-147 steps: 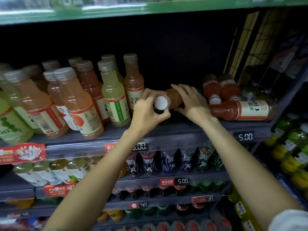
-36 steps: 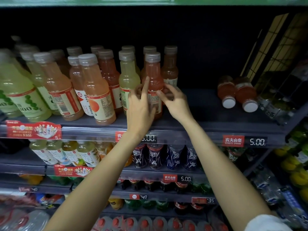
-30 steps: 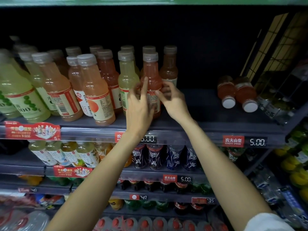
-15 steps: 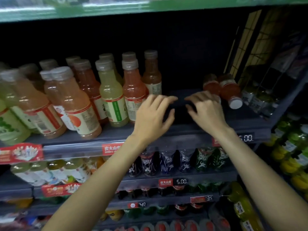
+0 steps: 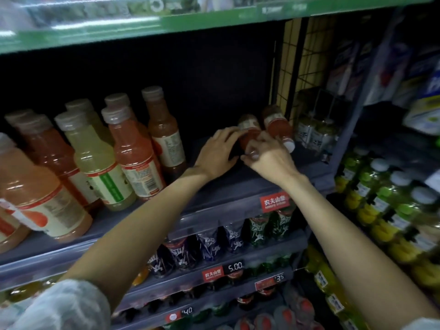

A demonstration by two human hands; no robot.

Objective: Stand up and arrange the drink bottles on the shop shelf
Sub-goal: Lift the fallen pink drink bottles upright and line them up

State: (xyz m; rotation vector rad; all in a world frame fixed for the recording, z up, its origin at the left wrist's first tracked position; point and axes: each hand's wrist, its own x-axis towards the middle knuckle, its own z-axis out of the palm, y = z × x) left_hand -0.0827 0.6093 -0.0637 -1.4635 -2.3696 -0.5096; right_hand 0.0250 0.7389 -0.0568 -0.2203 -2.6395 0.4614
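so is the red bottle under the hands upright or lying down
Lying down: the red bottle lies on its side on the shelf, both hands on it.
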